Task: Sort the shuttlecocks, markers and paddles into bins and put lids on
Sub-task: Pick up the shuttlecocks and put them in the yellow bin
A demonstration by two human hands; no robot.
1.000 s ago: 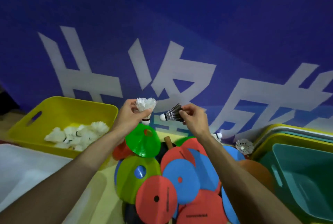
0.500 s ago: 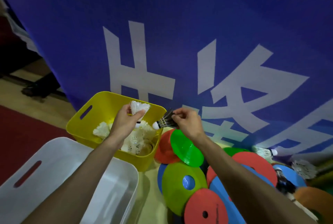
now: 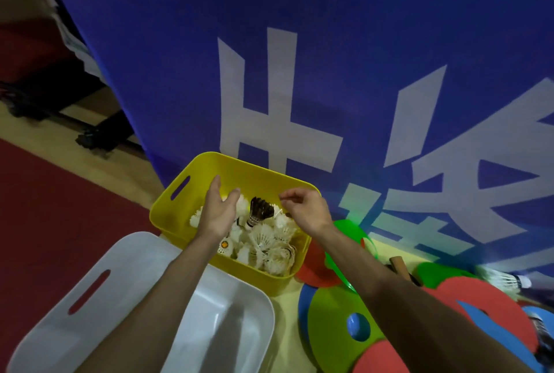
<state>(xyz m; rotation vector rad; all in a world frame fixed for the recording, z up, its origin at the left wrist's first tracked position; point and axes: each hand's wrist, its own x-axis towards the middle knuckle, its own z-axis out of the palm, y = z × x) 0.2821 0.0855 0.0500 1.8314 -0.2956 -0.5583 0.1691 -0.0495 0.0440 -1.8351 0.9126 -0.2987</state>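
Observation:
A yellow bin (image 3: 186, 210) holds several white shuttlecocks (image 3: 263, 240). A black shuttlecock (image 3: 259, 213) sits on top of that pile, free of both hands. Above the bin's left half my left hand (image 3: 218, 213) is spread with straight fingers and holds nothing. My right hand (image 3: 305, 210) hovers over the bin's right side, fingers loosely curled and empty. Flat disc markers (image 3: 335, 333) in green, red and blue lie heaped to the right. A wooden paddle handle (image 3: 400, 264) pokes out among them.
A white bin (image 3: 233, 309) stands in front of the yellow one, at lower left. A blue banner (image 3: 329, 73) with white characters rises right behind the bins. Another white shuttlecock (image 3: 506, 281) lies at the far right. Red floor lies to the left.
Both hands moved over the yellow bin and let go: the white shuttlecock left my left hand and the black one left my right, now lying in the bin. The view swung left.

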